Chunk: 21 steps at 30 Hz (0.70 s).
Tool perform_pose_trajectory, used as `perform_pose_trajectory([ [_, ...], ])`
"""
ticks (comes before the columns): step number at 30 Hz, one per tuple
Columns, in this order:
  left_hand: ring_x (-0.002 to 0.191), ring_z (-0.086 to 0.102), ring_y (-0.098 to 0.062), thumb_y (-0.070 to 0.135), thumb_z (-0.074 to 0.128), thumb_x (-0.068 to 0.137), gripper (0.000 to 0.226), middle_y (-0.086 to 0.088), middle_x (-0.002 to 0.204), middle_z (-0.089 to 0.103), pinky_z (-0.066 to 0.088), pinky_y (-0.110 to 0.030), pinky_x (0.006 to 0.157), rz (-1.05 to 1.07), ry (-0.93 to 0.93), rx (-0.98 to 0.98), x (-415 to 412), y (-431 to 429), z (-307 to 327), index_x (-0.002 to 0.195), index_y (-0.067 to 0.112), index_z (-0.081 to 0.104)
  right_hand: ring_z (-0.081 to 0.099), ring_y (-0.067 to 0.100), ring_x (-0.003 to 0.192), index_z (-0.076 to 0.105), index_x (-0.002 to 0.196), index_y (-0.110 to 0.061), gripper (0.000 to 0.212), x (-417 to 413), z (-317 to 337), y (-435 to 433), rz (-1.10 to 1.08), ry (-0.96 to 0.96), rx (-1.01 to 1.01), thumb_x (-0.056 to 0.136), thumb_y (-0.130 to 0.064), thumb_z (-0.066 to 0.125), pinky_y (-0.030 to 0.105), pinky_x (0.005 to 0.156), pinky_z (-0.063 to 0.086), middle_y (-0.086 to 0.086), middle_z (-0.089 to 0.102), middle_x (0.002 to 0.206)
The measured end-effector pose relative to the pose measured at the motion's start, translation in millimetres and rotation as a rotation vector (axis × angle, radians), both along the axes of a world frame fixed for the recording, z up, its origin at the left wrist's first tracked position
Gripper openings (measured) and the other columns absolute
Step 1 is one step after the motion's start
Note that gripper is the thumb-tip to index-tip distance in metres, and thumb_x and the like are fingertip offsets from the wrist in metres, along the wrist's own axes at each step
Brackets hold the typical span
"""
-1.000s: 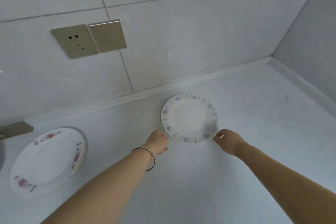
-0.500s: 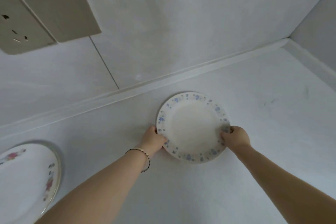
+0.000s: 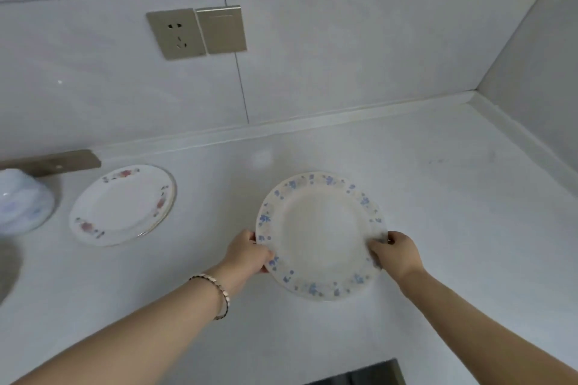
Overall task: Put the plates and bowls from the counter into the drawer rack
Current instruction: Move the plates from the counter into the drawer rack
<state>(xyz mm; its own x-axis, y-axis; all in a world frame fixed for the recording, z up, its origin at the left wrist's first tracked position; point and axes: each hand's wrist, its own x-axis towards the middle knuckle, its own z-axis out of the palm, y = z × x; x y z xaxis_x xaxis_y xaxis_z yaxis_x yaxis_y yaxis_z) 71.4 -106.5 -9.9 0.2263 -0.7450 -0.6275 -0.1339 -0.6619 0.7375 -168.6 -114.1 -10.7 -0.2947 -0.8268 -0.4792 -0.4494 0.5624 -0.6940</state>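
One blue-flower plate (image 3: 319,234) is over the white surface (image 3: 438,212), its edges gripped by the left hand (image 3: 248,251) and the right hand (image 3: 397,255). A red-flower plate (image 3: 122,205) and a bowl (image 3: 22,200) sit further left.

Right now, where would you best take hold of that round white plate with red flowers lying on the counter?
By its rim, likely from the near right side. The round white plate with red flowers lies flat on the pale counter, so only the upturned edge lets fingers slip under. The left hand and right hand hold the blue-flowered plate so.
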Motion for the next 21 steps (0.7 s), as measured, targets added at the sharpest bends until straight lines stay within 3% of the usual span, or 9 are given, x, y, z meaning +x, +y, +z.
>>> perform_pose_trajectory([
  [2, 0.086, 0.061, -0.031, -0.015, 0.055, 0.08, 0.022, -0.02, 0.101, 0.062, 0.055, -0.035, 0.059, 0.05, -0.017, -0.019, 4, 45, 9, 0.081, 0.007, 0.054, 0.043, 0.02, 0.053, 0.042, 0.06, -0.008, 0.025, 6, 6, 32, 0.06, -0.006, -0.026, 0.083, -0.007, 0.052, 0.028, 0.054, 0.036, 0.009, 0.05, 0.06],
  [5, 0.089, 0.062, -0.032, -0.016, 0.054, 0.081, 0.021, -0.021, 0.102, 0.064, 0.056, -0.042, 0.075, 0.13, 0.007, -0.038, 12, 119, 19, 0.079, 0.005, 0.058, 0.049, 0.024, 0.057, 0.046, 0.057, -0.009, 0.028, 15, 13, 83, 0.146, -0.014, -0.063, 0.083, -0.006, 0.055, 0.031, 0.062, 0.044, 0.01, 0.053, 0.06],
  [8, 0.1, 0.064, -0.035, -0.015, 0.053, 0.081, 0.018, -0.019, 0.104, 0.065, 0.055, -0.044, 0.085, 0.207, 0.024, -0.022, 21, 195, 28, 0.083, 0.002, 0.059, 0.053, 0.026, 0.067, 0.056, 0.069, -0.002, 0.015, 29, 21, 137, 0.22, -0.031, -0.066, 0.084, -0.007, 0.055, 0.034, 0.067, 0.045, 0.014, 0.057, 0.07],
  [11, 0.096, 0.063, -0.032, -0.015, 0.051, 0.082, 0.022, -0.018, 0.103, 0.065, 0.056, -0.04, 0.082, 0.255, 0.012, 0.01, 37, 263, 34, 0.077, 0.006, 0.057, 0.056, 0.025, 0.069, 0.059, 0.08, -0.002, 0.01, 48, 27, 193, 0.294, -0.049, -0.032, 0.085, -0.008, 0.053, 0.028, 0.065, 0.049, 0.013, 0.06, 0.076],
  [13, 0.095, 0.063, -0.03, -0.014, 0.051, 0.082, 0.02, -0.017, 0.105, 0.065, 0.055, -0.036, 0.078, 0.274, -0.012, 0.034, 52, 303, 34, 0.09, 0.003, 0.059, 0.054, 0.022, 0.066, 0.057, 0.08, -0.002, 0.01, 65, 25, 227, 0.352, -0.059, 0.002, 0.086, -0.008, 0.052, 0.021, 0.058, 0.048, 0.012, 0.059, 0.077],
  [16, 0.097, 0.061, -0.028, -0.014, 0.049, 0.082, 0.022, -0.015, 0.103, 0.064, 0.054, -0.035, 0.079, 0.313, -0.023, 0.079, 81, 358, 30, 0.091, 0.004, 0.059, 0.06, 0.027, 0.078, 0.061, 0.088, 0.003, 0.015, 96, 7, 274, 0.407, -0.067, 0.066, 0.085, -0.01, 0.054, 0.034, 0.072, 0.051, 0.015, 0.063, 0.086],
  [18, 0.093, 0.059, -0.026, -0.015, 0.047, 0.084, 0.024, -0.011, 0.093, 0.063, 0.053, -0.035, 0.08, 0.334, -0.024, 0.123, 103, 391, 27, 0.08, 0.005, 0.059, 0.058, 0.026, 0.074, 0.055, 0.083, 0.001, 0.012, 120, -5, 304, 0.447, -0.079, 0.127, 0.084, -0.011, 0.053, 0.032, 0.063, 0.048, 0.013, 0.06, 0.082],
  [21, 0.085, 0.059, -0.024, -0.015, 0.047, 0.085, 0.023, -0.008, 0.086, 0.061, 0.052, -0.034, 0.079, 0.367, -0.025, 0.185, 139, 440, 17, 0.091, 0.003, 0.06, 0.052, 0.022, 0.071, 0.048, 0.08, -0.005, 0.008, 162, -21, 346, 0.5, -0.082, 0.194, 0.083, -0.011, 0.052, 0.028, 0.06, 0.043, 0.009, 0.054, 0.078],
])
